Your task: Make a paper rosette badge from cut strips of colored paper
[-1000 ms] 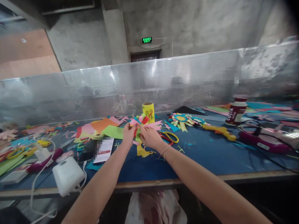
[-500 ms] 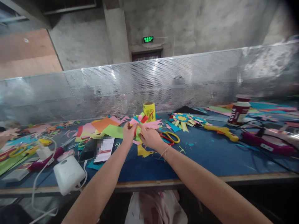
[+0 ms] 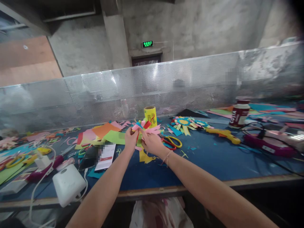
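Just above the blue table, my left hand (image 3: 131,139) grips a multicoloured paper rosette (image 3: 143,125) with pink, red, green and blue loops. My right hand (image 3: 152,142) has its fingers pressed against the same rosette from the right, partly hiding it. Pink strips stick out beyond the right fingers. Behind the rosette stands a yellow tape roll (image 3: 150,115). Red and yellow scissors (image 3: 173,143) lie beside my right hand. A yellow paper scrap (image 3: 146,157) rests below my hands. Two similar rosettes (image 3: 184,122) lie farther right.
A yellow glue gun (image 3: 224,134), a dark red coffee bottle (image 3: 239,113) and a purple power strip (image 3: 273,146) with cables are at right. Coloured sheets (image 3: 105,129), a phone (image 3: 105,156) and a white charger (image 3: 68,185) lie left. A perforated metal screen (image 3: 133,91) borders the back.
The view has shifted slightly, so the scene sits a little lower and to the left. Both hands stay at the rosette, with the right fingers slightly repositioned on it.
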Demonstrator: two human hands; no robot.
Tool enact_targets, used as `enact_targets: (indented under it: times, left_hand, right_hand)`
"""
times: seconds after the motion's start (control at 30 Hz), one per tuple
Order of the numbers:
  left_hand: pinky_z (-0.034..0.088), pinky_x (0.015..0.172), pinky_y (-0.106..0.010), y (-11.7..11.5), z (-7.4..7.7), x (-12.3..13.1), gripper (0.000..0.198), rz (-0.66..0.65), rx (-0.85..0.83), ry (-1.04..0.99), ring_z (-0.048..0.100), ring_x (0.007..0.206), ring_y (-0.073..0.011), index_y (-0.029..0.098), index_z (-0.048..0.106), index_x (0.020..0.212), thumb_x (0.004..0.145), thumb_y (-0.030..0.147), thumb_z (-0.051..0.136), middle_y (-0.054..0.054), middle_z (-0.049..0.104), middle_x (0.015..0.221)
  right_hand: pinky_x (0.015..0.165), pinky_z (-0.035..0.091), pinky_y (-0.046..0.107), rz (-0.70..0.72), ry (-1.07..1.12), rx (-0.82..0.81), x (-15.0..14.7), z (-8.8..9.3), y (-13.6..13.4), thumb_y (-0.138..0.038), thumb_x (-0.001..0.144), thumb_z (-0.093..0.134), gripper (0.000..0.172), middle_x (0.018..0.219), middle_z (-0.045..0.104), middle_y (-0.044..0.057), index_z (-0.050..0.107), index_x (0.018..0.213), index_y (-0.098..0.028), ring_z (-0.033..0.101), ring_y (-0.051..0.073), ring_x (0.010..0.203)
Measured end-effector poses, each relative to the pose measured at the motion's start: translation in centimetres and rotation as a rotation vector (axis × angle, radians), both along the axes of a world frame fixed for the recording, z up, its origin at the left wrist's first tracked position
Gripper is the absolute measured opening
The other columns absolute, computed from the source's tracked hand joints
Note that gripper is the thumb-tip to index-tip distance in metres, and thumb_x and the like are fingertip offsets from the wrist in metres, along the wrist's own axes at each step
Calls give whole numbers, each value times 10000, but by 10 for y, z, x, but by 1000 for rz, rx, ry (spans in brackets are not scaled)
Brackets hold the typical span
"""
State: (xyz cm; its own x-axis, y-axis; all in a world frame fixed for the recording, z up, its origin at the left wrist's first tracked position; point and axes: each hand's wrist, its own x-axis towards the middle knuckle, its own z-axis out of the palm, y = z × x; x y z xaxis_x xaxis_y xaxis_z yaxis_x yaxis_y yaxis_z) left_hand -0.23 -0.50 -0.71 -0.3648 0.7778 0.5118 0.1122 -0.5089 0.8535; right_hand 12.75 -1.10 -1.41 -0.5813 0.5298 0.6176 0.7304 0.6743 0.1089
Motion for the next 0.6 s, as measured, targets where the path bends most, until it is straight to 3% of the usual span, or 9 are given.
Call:
enact_targets:
  times: [0.2, 0.43, 0.6]
  left_hand:
    - [359, 524, -206, 1, -3, 1, 90, 12, 0, -6, 478, 543, -95, 168, 577, 691, 631, 229, 605, 8, 554, 620]
    - [435, 565, -233, 4, 2, -1, 274, -106, -74, -515, 554, 544, -101, 167, 499, 752, 551, 263, 659, 22, 577, 621]
    - [444, 531, -210, 9, 5, -10, 283, -85, -90, -706, 550, 501, -82, 180, 479, 756, 530, 187, 649, 54, 555, 580]
  right_hand:
    - [696, 416, 308, -5, -20, -37, 0, -4, 2, -192, 808, 365, 584, 855, 647, 129, 226, 1358, -51, 582, 207, 773]
    - [857, 393, 355, 99, 145, 48, 5, 3, 3, -162, 752, 433, 524, 1094, 522, 145, 368, 1267, -92, 470, 232, 1008]
    - [851, 389, 381, -42, 310, 80, 27, 14, 18, -111, 704, 447, 458, 1081, 501, 144, 455, 1162, -120, 442, 246, 1019]
